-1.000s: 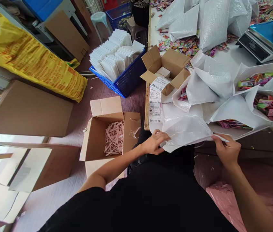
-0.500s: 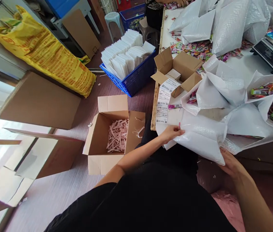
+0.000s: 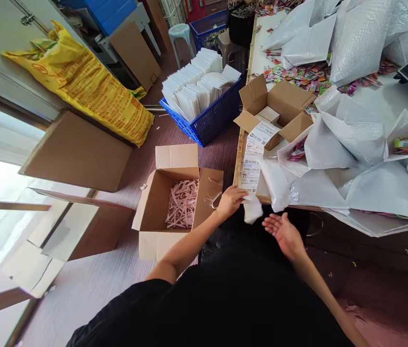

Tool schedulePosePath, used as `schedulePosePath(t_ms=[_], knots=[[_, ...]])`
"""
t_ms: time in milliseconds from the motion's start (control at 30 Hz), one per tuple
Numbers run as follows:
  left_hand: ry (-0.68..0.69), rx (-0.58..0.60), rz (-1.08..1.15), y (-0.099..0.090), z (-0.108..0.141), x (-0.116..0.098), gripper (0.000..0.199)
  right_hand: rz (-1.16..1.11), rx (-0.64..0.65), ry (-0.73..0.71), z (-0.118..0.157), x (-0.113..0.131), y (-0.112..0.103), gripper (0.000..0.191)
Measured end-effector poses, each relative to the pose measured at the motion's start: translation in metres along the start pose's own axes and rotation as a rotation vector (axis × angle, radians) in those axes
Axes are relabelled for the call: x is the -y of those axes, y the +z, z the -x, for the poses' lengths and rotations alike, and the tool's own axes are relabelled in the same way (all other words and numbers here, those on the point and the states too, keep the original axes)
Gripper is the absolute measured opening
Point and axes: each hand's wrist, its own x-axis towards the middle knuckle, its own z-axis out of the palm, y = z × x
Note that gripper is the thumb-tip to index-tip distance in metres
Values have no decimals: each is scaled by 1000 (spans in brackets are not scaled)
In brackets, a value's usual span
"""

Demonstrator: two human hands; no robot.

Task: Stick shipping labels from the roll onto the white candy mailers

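Note:
At the table's near left corner, my left hand [image 3: 232,200] is closed in a pinch on the lower end of a strip of printed shipping labels [image 3: 256,154]. A blank white curled end [image 3: 252,210] of paper hangs beyond those fingertips. My right hand [image 3: 285,236] is just right of it, palm up with the fingers stretched out, holding nothing. Above the right hand, a white bubble mailer [image 3: 276,185] lies over the table edge. An opened small carton [image 3: 292,94] stands behind the labels, with a white box [image 3: 269,114] inside.
Several open white mailers [image 3: 329,147] filled with colourful small packets crowd the table's right. On the floor stand a carton [image 3: 146,207] with pink shredded paper and a blue basket [image 3: 207,123] of white envelopes. A yellow sack [image 3: 91,86] leans at the left.
Both hands have let go of the bubble mailer, which now lies at the table edge. My left hand has moved left to the label strip; my right hand has moved left and opened.

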Motion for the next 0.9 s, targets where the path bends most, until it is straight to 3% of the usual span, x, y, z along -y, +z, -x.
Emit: schedulePosePath(t_ms=[67, 133, 167, 267, 333, 400, 433, 500, 533, 600, 667, 767, 833, 900], knots=[[-24, -207, 47, -4, 10, -11, 23, 12, 153, 74, 11, 10, 19, 59], [55, -333, 67, -13, 22, -29, 27, 80, 142, 22, 9, 30, 38, 62], [153, -329, 72, -19, 29, -39, 29, 121, 95, -28, 4, 42, 46, 62], [476, -153, 54, -33, 51, -62, 33, 231, 4, -139, -23, 79, 62, 60], [555, -39, 26, -39, 60, -70, 33, 311, 24, -153, -37, 97, 65, 71], [487, -36, 92, -42, 60, -72, 41, 367, 70, -202, -42, 106, 65, 68], [393, -103, 180, -44, 56, -72, 52, 390, 93, -246, -40, 108, 64, 60], [107, -268, 411, -45, 42, -73, 67, 451, 157, -341, -32, 107, 63, 42], [-46, -295, 528, -46, 32, -74, 66, 501, 194, -386, -27, 105, 62, 37], [-260, -225, 709, -46, 11, -75, 56, 611, 212, -491, -19, 101, 59, 33], [-325, -188, 765, -47, -7, -75, 43, 711, 97, -635, -20, 99, 51, 34], [-348, -368, 723, -55, -21, -71, 31, 967, -171, -778, -41, 100, 23, 44], [-367, -375, 729, -62, -23, -66, 28, 1239, -185, -769, -65, 100, 0, 49], [-367, -317, 719, -69, -23, -63, 27, 1483, -105, -711, -87, 99, -19, 56]])
